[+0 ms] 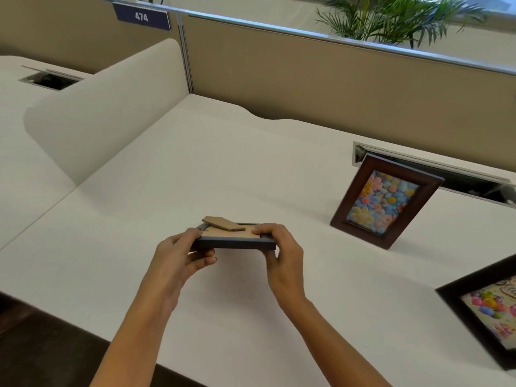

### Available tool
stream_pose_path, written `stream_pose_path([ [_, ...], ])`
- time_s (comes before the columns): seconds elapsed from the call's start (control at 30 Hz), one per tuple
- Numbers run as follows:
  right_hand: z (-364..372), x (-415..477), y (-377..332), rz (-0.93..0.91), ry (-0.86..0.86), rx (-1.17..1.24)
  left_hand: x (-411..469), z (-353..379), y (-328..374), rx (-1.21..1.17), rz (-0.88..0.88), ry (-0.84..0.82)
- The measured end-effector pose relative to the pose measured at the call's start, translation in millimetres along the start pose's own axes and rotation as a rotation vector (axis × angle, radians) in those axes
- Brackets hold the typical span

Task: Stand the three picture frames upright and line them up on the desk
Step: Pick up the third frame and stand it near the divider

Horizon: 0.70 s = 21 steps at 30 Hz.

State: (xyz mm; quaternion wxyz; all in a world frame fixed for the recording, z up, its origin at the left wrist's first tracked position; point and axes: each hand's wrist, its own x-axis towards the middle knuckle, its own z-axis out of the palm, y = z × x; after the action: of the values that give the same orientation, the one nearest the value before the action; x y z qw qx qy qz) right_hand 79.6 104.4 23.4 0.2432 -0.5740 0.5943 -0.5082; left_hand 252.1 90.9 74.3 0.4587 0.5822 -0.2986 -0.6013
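- Right now both hands hold the blue frame face down above the counter, near its front middle; the left hand has its fingers curled under one end, the right hand clamps the other end.
- Its cardboard easel leg is lifted slightly off the backing. Judging by that, the step is to open the leg fully, then turn the frame over and stand it up.
- Keep one hand gripping while the other pulls the leg out, so the frame does not twist.
- The brown flower frame already stands upright, well apart to the right, giving a line to match.
- The black frame at the right edge is only partly in view; whether it lies flat or leans, I cannot tell.
- Bare counter lies between; nothing blocks the way.
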Motion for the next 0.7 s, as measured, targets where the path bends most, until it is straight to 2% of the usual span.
stream_pose_path([
  [0.1,-4,7,-4,0.039,0.042,0.128,4,1,2,0.001,-0.004,0.047],
  [0.2,-13,11,-8,0.107,0.087,0.197,9,-1,-3,0.197,0.074,0.073],
  [0.37,-28,17,-11,0.191,0.056,0.21,11,-5,-14,0.346,0.198,0.003],
  [0.53,-34,20,-13,0.226,0.013,0.197,17,0,-22,0.326,0.208,-0.009],
  [0.7,-39,26,-12,0.249,-0.042,0.207,26,-1,-25,0.287,0.185,-0.124],
])
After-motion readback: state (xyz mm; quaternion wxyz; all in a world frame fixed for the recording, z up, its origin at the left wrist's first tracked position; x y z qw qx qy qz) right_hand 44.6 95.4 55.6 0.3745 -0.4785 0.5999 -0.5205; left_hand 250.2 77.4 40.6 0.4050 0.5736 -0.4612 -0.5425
